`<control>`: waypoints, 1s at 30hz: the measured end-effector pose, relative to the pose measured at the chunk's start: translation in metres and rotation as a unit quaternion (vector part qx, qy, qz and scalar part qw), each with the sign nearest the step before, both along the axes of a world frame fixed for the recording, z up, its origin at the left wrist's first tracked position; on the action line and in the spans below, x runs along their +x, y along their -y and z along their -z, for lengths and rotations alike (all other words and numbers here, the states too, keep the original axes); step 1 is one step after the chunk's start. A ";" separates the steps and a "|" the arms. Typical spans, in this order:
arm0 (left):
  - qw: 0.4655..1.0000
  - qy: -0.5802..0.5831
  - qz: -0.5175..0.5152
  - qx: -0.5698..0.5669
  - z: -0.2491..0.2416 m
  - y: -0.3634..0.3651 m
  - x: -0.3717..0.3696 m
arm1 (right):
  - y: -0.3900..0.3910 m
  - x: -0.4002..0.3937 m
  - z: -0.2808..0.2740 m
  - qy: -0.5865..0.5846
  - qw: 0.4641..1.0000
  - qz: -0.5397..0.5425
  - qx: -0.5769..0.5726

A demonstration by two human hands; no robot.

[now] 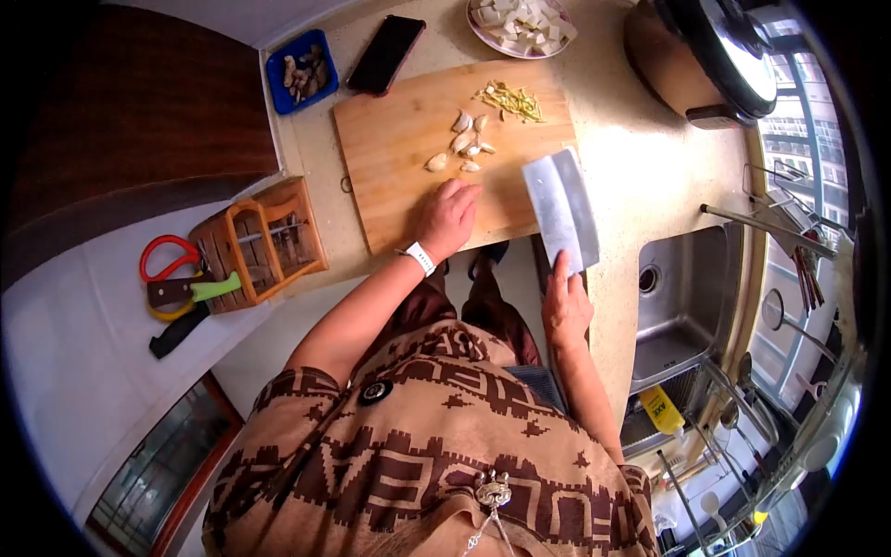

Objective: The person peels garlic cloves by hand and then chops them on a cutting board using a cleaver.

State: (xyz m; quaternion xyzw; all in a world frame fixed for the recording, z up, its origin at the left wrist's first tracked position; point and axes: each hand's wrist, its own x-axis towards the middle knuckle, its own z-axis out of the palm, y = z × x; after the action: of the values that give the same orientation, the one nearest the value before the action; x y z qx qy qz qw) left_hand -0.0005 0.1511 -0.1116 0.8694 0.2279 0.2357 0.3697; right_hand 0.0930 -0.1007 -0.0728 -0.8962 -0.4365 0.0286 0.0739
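Note:
My right hand [567, 311] is wrapped round the handle of a broad cleaver [560, 209], whose blade is over the right edge of the wooden cutting board [390, 158]. On the board's near part rests my left hand [448, 221], with a white wristband and its fingers curled together; whatever they may hold is hidden. Just beyond those fingers lie several garlic cloves [463, 142]. Farther back is a small pile of thin yellowish shreds [510, 100], perhaps ginger.
Behind the board are a blue tray [275, 71] of ginger-like pieces, a phone [388, 54] and a plate [476, 28] of white cubes. A cooker [673, 60] and a sink [682, 316] are on the right. A wooden knife holder [269, 243] stands left.

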 end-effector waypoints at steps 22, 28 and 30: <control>0.995 -0.093 -0.008 0.040 -0.026 0.012 0.086 | 0.013 0.080 -0.029 -0.125 0.970 0.109 0.177; 0.985 -0.116 0.011 0.128 0.008 -0.002 0.093 | -0.007 0.112 0.009 0.019 0.990 0.132 -0.042; 0.994 -0.060 -0.004 0.095 0.011 0.001 0.089 | -0.010 0.116 0.015 0.025 0.992 0.120 -0.042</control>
State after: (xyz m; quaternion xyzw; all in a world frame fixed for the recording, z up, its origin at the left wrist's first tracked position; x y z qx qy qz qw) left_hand 0.0881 0.1502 -0.1226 0.9122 0.2297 0.2055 0.2701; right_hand 0.2093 -0.0911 -0.0881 -0.9449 -0.3259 0.0151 0.0279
